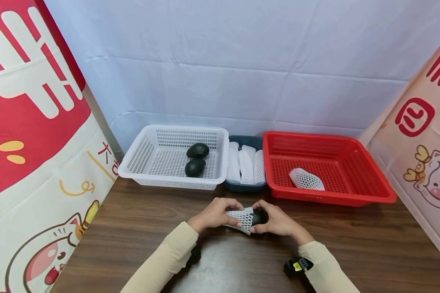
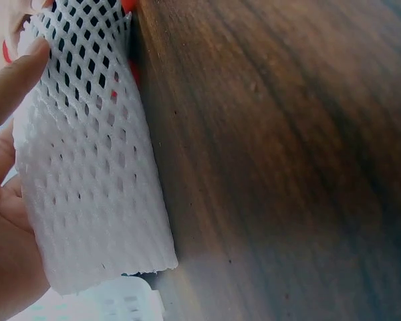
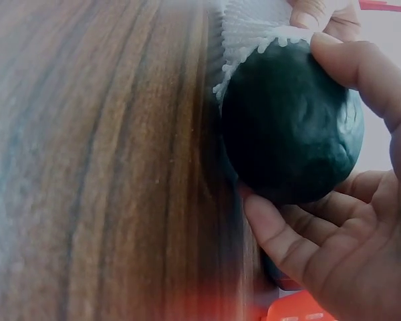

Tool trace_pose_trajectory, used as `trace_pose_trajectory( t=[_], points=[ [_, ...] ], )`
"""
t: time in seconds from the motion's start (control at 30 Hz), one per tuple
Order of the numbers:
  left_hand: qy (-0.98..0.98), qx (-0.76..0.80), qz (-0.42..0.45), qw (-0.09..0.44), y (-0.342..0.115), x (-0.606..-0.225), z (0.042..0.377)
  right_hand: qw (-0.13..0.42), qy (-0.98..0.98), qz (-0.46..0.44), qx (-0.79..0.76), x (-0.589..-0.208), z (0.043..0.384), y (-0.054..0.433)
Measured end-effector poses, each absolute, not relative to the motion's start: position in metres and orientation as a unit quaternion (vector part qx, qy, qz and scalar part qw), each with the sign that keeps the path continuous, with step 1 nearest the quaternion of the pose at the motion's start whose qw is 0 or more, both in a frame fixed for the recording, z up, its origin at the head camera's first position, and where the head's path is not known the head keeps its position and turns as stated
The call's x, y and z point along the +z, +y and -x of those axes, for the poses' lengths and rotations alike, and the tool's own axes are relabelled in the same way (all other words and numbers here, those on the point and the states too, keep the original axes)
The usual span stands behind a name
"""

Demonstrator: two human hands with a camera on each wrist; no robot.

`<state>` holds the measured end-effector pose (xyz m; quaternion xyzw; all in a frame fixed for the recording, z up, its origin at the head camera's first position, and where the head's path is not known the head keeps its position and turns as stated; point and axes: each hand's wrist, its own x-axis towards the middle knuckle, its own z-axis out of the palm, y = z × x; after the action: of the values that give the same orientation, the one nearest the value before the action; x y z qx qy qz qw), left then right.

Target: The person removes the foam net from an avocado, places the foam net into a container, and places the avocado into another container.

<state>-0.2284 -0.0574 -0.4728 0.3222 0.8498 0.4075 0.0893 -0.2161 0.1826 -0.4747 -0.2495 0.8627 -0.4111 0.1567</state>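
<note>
Writing: large red and white characters are seen on the left banner (image 1: pixel 33 122) and red characters on the right banner (image 1: pixel 421 118); none can be read with certainty, and cartoon cats are printed on both
Labels: no brand or label is seen on the baskets or the fruit
Surface: a dark wood-grain table (image 1: pixel 352 248) is shown, with the grain clear in both wrist views
Room: a creased pale cloth backdrop (image 1: pixel 242 61) is hung behind the table, flanked by the two banners
Avocado: a dark avocado (image 1: pixel 259 217) is held just above the table in front of the baskets, its left part inside the net and its right end bare
Foam net: a white foam net sleeve (image 1: pixel 242 219) is drawn partly over the avocado
Left hand: the left hand (image 1: pixel 214 212) is curled on the net, with the thumb laid on the mesh in the left wrist view
Right hand: the right hand (image 1: pixel 276 219) is cupped round the avocado's bare end, fingers below and thumb above
White basket: two more avocados (image 1: pixel 196 158) are lying in the white basket (image 1: pixel 146 162) at back left
Blue tray: spare nets (image 1: pixel 246 165) are stacked in a small blue tray (image 1: pixel 242 187) between the baskets
Red basket: one netted fruit (image 1: pixel 306 179) is lying in the red basket (image 1: pixel 370 179) at back right
</note>
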Motion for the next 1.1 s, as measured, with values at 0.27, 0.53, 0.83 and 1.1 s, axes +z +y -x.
trace_pose_trajectory(
  t=[0.27,0.53,0.83,1.1],
  points=[
    [0.842,0.413,-0.335,0.093,-0.063,-0.47,0.229,0.148,0.861,0.253,-0.416,-0.469,0.213,0.185],
    [0.838,0.427,-0.329,0.083,-0.078,-0.469,0.23,0.127,0.867,0.232,-0.422,-0.462,0.21,0.194],
    [0.844,0.438,-0.301,0.074,-0.091,-0.465,0.23,0.109,0.876,0.216,-0.417,-0.458,0.206,0.206],
    [0.854,0.43,-0.283,0.075,-0.1,-0.464,0.228,0.088,0.885,0.198,-0.412,-0.457,0.204,0.215]
  ],
)
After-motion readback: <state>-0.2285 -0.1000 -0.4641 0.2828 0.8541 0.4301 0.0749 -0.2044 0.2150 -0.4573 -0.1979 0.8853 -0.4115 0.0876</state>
